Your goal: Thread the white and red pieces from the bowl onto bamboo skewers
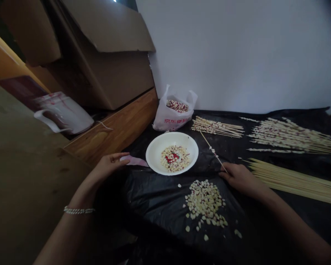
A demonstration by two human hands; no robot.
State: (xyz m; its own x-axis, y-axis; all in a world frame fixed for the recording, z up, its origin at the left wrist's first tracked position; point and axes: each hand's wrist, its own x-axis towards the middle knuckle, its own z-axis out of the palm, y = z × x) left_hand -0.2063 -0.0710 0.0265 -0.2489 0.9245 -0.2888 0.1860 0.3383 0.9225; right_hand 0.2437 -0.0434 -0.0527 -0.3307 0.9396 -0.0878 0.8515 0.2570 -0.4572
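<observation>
My left hand (112, 162) pinches a thin pinkish strip (136, 161), whose kind I cannot make out, just left of the white bowl (150, 149). Cream and dark-red kernel-like pieces (179, 162) lie in the bowl. In my right hand (234, 176) is a thin wooden skewer (205, 139), its free end slanting up and left. A few small pieces (212, 150) are threaded midway along it. Between my hands, nearer to me, a loose pile of pale pieces (205, 202) is spread on the black plastic sheet (154, 200).
Behind the bowl stands a white plastic bag (169, 119) of similar pieces. Threaded skewers lie in a small bundle (217, 127) and a larger one (287, 136). Bare skewers (295, 180) lie at right. A mug (67, 113) and cardboard box (121, 73) stand at left.
</observation>
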